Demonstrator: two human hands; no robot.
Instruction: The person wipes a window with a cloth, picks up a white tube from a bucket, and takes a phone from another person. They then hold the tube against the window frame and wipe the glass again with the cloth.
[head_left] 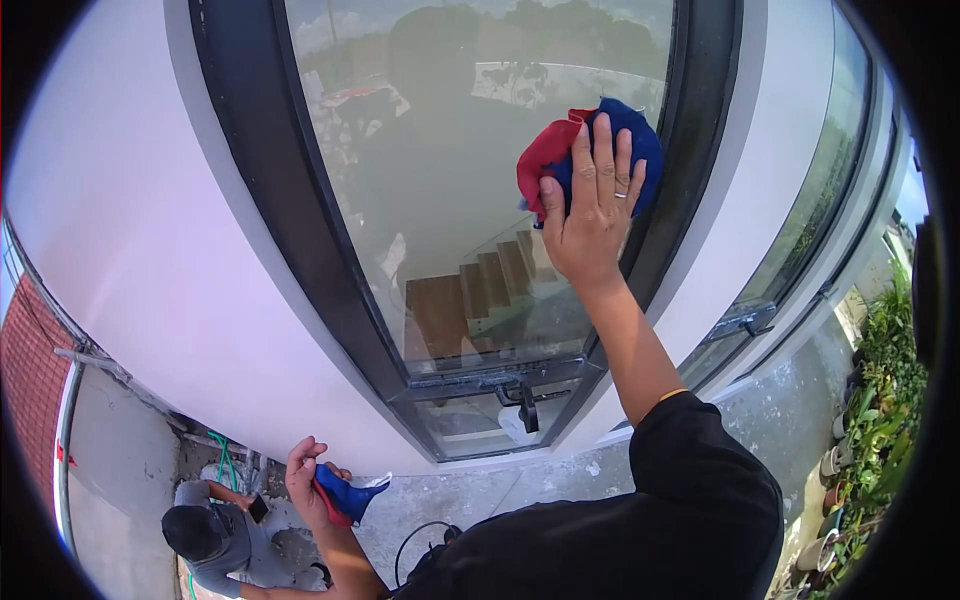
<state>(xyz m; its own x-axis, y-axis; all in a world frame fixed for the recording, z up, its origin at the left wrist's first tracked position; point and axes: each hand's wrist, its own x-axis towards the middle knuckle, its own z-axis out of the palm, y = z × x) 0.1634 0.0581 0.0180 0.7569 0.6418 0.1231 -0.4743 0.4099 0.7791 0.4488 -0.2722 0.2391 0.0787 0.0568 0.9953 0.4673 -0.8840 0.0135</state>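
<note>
A blue and red cloth (640,150) lies bunched against the window glass (430,170), near the right side of its dark frame. My right hand (595,200) holds it there, palm down with fingers stretched over it; a ring shows on one finger. Low on the left, my left hand (308,480) is away from the window, its fingers curled around a second blue and red cloth (348,495). Part of that cloth hangs out beyond the fingers. Below the glass is a black window handle (525,405).
Another person (205,540) in a cap and grey shirt is down at the lower left, a dark object in hand. Potted plants (880,400) line the right side. A second window (800,210) stands right. Concrete floor (500,500) lies below.
</note>
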